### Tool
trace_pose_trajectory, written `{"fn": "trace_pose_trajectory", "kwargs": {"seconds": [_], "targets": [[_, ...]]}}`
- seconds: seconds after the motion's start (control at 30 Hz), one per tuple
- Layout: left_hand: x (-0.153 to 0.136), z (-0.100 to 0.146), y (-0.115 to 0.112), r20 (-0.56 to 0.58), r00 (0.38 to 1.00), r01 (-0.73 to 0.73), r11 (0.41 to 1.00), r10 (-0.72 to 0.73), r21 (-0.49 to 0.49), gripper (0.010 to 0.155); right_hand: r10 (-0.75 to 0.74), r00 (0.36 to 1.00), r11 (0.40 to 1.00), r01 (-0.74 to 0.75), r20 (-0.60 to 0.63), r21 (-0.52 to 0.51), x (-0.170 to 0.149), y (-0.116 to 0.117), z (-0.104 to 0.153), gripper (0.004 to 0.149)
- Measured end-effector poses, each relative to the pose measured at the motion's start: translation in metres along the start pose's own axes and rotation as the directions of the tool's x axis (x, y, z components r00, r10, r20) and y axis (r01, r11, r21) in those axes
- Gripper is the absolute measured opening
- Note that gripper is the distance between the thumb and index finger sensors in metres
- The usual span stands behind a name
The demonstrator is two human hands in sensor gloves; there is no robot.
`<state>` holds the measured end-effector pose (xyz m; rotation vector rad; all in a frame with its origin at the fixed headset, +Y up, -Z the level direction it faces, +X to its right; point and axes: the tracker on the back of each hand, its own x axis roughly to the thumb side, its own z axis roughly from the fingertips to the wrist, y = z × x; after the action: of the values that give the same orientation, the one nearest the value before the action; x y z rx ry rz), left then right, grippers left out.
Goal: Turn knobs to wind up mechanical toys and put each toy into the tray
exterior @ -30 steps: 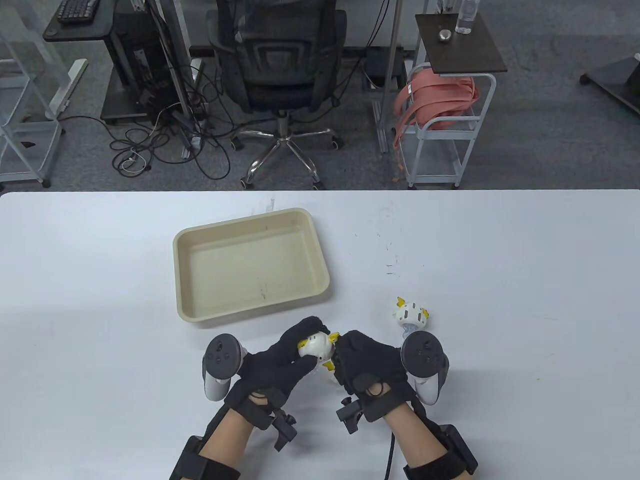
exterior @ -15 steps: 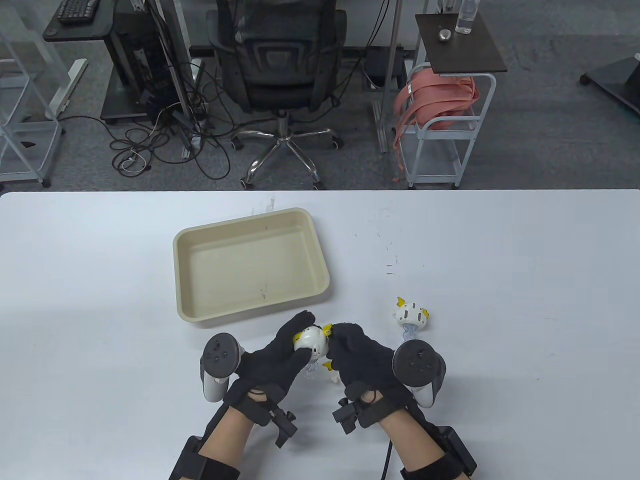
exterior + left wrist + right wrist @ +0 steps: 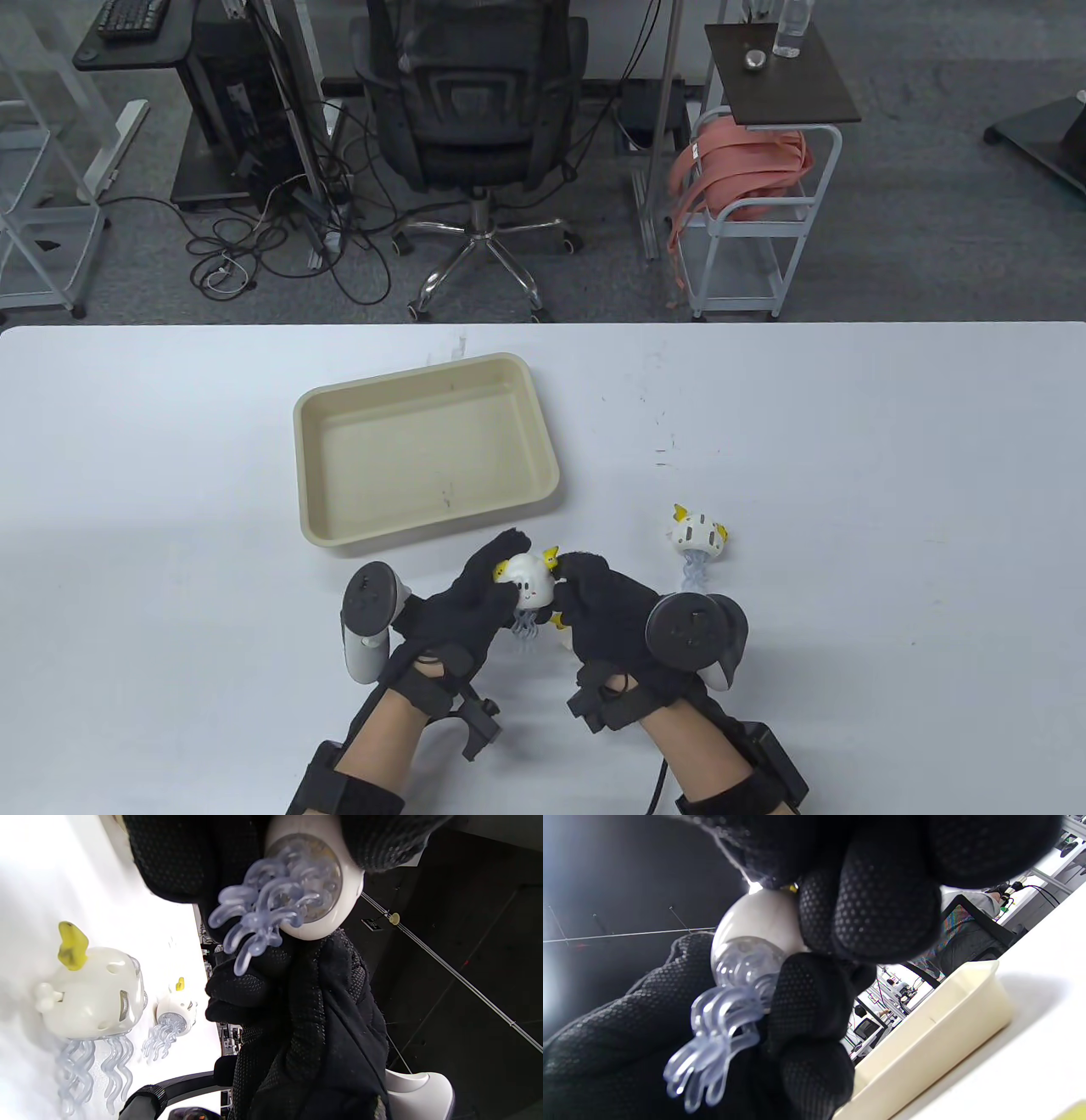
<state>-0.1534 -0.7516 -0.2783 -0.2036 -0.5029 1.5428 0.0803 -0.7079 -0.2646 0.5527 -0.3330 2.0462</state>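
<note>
The left hand (image 3: 475,598) curls round a small white plastic jellyfish toy with yellow fins and clear soft tentacles (image 3: 530,581), held just above the white table (image 3: 848,424) near the cream plastic tray (image 3: 310,407); the right hand (image 3: 607,607) pinches at its side — presumably the knob, which is hidden. It looks light, with a hard, smooth, likely slippery shell, so the rigid dome is the place to hold it, not the limp tentacles. Its long axis runs dome to tentacles, the tentacles trailing toward the person
</note>
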Motion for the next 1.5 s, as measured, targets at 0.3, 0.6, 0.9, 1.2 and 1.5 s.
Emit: {"fn": "trace_pose_trajectory", "kwargs": {"seconds": [0.3,0.6,0.9,1.2,1.5], "targets": [[0.003,0.000,-0.003,0.013,1.000,0.023,1.000,-0.023,-0.017,0.070,-0.014,0.999,0.999,0.013,-0.030,-0.030,-0.004,-0.003,0.000,0.043],[0.010,-0.001,-0.005,0.057,0.993,0.105,0.994,-0.103,-0.043,0.067,-0.264,0.921,0.962,0.273,-0.286,-0.008,-0.026,-0.004,-0.001,0.043],[0.010,-0.001,-0.002,0.051,0.992,0.118,0.993,-0.116,-0.032,0.067,-0.270,0.922,0.961,0.275,-0.278,-0.024,-0.024,-0.005,0.000,0.043],[0.006,-0.001,-0.001,-0.001,0.995,0.104,0.995,-0.104,0.005,0.069,-0.155,0.975,0.988,0.152,-0.159,-0.029,-0.009,-0.005,0.000,0.044],[0.002,0.000,0.005,-0.006,0.999,-0.039,0.999,0.039,0.003,0.070,0.011,1.000,1.000,-0.012,0.023,0.026,0.007,0.003,0.000,0.047]]}}
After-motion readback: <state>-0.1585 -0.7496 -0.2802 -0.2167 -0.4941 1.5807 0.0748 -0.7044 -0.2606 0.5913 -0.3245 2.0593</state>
